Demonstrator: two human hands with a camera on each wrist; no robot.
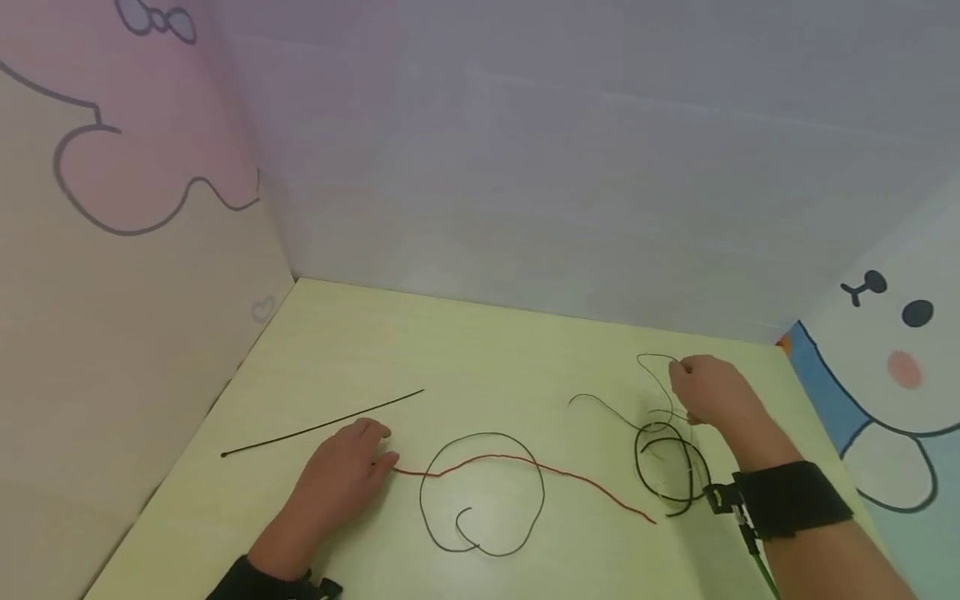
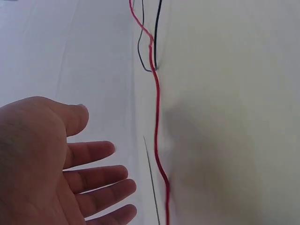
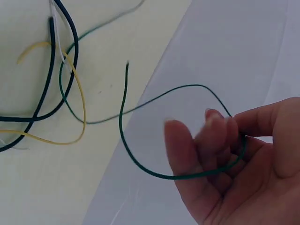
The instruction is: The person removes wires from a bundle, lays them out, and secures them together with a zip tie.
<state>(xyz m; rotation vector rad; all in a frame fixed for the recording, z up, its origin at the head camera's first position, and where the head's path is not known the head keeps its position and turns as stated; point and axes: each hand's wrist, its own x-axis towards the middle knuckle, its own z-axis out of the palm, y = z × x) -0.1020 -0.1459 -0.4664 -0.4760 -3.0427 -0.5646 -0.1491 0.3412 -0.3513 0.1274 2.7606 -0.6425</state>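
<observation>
My right hand [image 1: 716, 396] is raised over the table's right side and pinches a thin green wire [image 3: 164, 176] between thumb and fingers. That wire bends round in front of the palm, and its other stretch runs down to a coil of thick black cable [image 1: 690, 467]. Thin yellow wire [image 3: 83, 101] and white wire [image 3: 58, 37] lie among the coil. On the left, my left hand [image 1: 341, 475] has its fingers extended, with nothing in its grasp. Its thumb is close to the end of a red wire [image 1: 495, 456]; the left wrist view shows a gap between them.
A thin dark wire [image 1: 543, 500] forms a loop on the table, crossed by the red wire. Further left lies a straight black wire [image 1: 322, 427]. Upright panels [image 1: 525, 208] border the pale yellow table [image 1: 480, 342] at the back and both sides.
</observation>
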